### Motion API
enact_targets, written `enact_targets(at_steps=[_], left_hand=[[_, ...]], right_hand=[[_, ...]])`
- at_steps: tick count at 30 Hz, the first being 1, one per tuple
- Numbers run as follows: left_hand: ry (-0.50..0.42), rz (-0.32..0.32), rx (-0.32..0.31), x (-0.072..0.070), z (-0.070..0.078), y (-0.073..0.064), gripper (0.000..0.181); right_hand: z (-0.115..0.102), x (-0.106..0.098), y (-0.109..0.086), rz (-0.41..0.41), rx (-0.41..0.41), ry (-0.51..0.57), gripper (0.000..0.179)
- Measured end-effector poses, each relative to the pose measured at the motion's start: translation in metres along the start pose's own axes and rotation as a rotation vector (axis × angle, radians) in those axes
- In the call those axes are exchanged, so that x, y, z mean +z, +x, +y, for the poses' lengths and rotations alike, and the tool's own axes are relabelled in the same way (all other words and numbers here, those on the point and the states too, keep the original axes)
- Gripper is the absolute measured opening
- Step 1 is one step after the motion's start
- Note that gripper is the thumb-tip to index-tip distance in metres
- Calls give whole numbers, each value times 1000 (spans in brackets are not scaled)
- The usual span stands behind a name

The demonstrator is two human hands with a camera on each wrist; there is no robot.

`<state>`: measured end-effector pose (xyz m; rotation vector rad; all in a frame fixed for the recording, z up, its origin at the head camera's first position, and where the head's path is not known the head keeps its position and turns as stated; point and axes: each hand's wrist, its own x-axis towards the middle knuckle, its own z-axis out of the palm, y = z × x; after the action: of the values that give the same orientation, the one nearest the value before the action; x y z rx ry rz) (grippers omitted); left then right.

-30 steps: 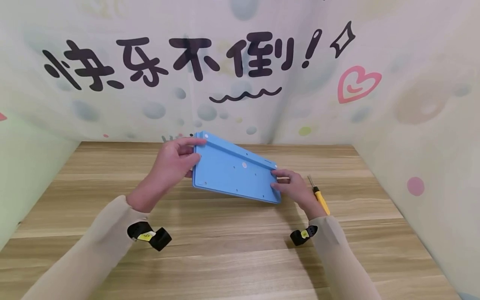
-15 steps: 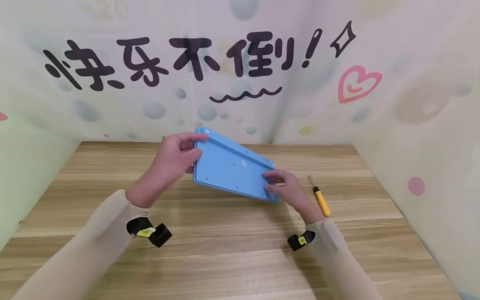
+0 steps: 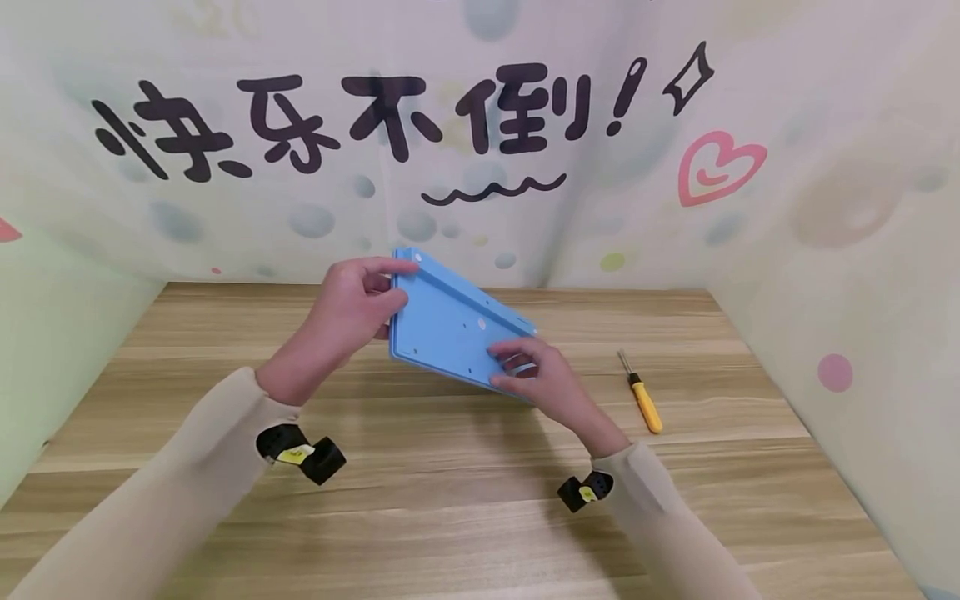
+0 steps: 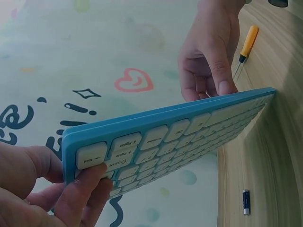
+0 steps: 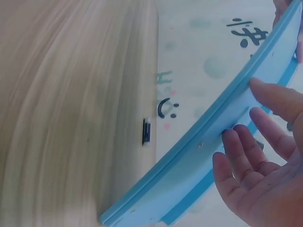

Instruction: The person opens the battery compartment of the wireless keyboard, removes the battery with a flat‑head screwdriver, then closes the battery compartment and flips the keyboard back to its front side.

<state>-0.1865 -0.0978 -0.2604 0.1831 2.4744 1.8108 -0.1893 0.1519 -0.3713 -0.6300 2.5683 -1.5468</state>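
Note:
A blue keyboard (image 3: 442, 312) is held tilted up above the table, its bare underside facing the head camera. My left hand (image 3: 356, 304) grips its left end, with fingers around the edge onto the white keys (image 4: 180, 132) in the left wrist view. Against the underside, right of the middle, my right hand (image 3: 551, 383) rests its fingertips; the fingers are loosely bent and wrap no edge in the right wrist view. The keyboard's far right corner (image 5: 106, 218) points down toward the wood.
A yellow-handled screwdriver (image 3: 645, 404) lies on the wooden table (image 3: 420, 508), right of my right hand. A small dark battery (image 4: 246, 202) lies near the table's back edge, hidden behind the keyboard in the head view. A printed cloth wall (image 3: 300, 221) stands behind.
My right hand has slid left along the underside, away from the keyboard's right end. The left hand has raised its end slightly, so the keyboard slants more steeply.

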Motion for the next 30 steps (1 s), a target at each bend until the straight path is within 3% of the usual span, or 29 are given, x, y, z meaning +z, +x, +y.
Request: enact_targets(at_steps=[7, 16, 30], left_hand=[[-10, 9, 12, -3, 5, -1, 40], [-18, 32, 22, -3, 22, 2, 38], [-82, 4, 33, 1, 40, 9, 41]], right_hand=[[-14, 10, 0, 21, -94, -86, 41], [-26, 16, 8, 125, -175, -183, 52], [-39, 4, 11, 226, -277, -269, 44]])
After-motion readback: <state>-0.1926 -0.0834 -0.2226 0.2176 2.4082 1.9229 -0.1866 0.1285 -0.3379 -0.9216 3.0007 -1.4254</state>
